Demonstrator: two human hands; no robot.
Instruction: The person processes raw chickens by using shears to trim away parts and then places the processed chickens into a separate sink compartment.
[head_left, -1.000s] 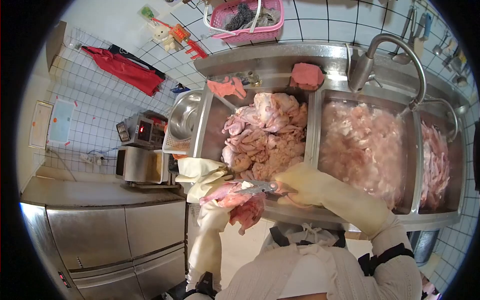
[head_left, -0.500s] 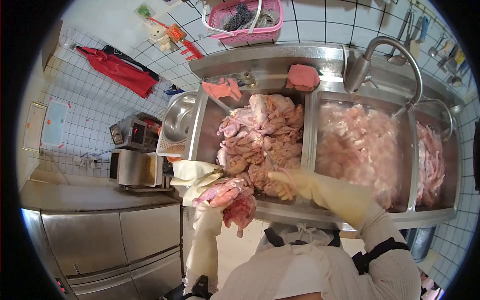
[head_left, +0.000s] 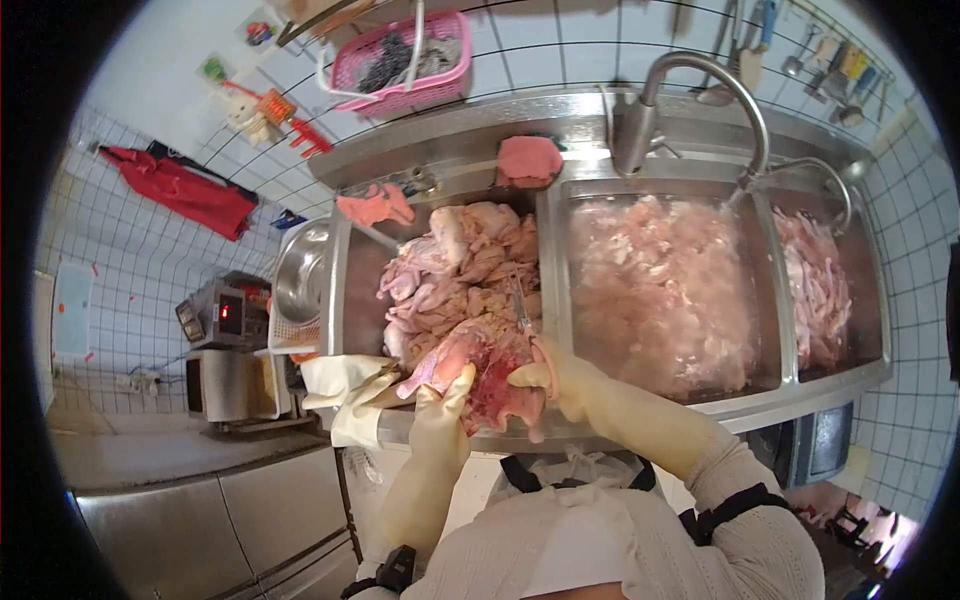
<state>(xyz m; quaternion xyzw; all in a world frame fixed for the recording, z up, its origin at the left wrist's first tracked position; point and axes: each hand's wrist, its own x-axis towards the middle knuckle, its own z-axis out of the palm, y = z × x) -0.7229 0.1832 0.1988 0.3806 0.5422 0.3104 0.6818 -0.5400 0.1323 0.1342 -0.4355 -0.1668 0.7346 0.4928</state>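
Note:
My left hand (head_left: 443, 410), in a cream rubber glove, grips a raw chicken (head_left: 455, 360) at the front edge of the left sink basin. The bird is split open, with its dark red inside facing up. My right hand (head_left: 545, 378), gloved alike, is closed around pink-handled scissors (head_left: 521, 308), blades pointing away from me over the pile. Its thumb lies against the opened bird. Behind the held bird, more raw chickens (head_left: 470, 250) fill the left basin. A spare cream glove (head_left: 345, 385) lies over the basin's front left corner.
The middle basin (head_left: 568, 300) holds chicken pieces in cloudy water under a curved faucet (head_left: 760, 120). Pale pink strips (head_left: 815, 270) of meat lie in the right basin. Pink cloths (head_left: 530, 160) rest on the back ledge. A steel bowl (head_left: 300, 275) stands at left.
My left hand has brought the chicken up and right, over the basin's front edge. My right hand now meets it with the scissors, blades raised. The camera view has shifted right.

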